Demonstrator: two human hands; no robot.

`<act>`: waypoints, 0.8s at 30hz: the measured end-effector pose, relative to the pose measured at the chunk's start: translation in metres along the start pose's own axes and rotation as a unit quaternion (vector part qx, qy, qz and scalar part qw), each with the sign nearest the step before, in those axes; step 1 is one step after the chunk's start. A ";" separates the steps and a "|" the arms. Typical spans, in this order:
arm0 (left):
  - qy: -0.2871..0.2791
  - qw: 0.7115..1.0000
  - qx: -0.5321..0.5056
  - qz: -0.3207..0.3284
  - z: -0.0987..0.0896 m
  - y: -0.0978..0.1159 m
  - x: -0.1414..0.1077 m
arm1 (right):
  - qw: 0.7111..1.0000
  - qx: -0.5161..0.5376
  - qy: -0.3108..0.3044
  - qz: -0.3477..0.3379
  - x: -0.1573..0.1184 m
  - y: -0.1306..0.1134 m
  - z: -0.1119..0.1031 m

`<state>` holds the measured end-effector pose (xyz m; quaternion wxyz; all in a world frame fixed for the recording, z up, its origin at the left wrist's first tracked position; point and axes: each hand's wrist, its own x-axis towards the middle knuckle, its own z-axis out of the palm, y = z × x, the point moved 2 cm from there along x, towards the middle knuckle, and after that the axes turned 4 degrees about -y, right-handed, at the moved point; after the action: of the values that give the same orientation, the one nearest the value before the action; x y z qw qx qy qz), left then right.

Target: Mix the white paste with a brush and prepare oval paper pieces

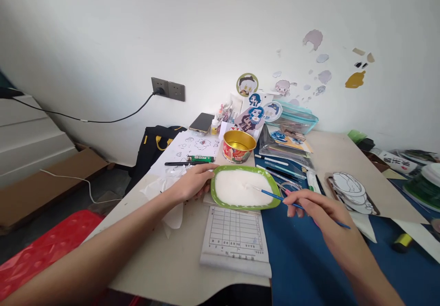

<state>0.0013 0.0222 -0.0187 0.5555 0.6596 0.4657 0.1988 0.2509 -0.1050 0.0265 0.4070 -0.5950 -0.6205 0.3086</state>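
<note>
A green-rimmed dish (220,198) filled with a smooth white substance sits in the middle of the desk. My left hand (197,181) grips its left edge, thumb on the rim and the other fingers partly hidden beneath. Between the fingers of my right hand (311,205) is a thin blue brush (273,194), slanting down to the left, its tip touching the white surface. Just behind the dish stands a round tin (239,152) with a gold inside. A printed form pad (235,237) lies in front of the dish.
Crumpled white tissue (168,187) lies left of the dish, with a phone (201,122) farther back. Pens, cut-out stickers and a teal pouch (299,116) crowd the back right. A tray of paper cut-outs (350,189) is beyond my right hand. A red stool (58,246) stands at lower left.
</note>
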 end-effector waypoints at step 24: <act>0.047 0.998 0.008 -0.044 0.000 0.007 -0.004 | 0.995 0.074 -0.055 -0.048 0.069 0.024 0.017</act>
<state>0.0023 0.0188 -0.0114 0.5359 0.6330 0.5211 0.2015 0.2508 -0.0325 0.0074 0.4297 -0.5150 -0.6450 0.3663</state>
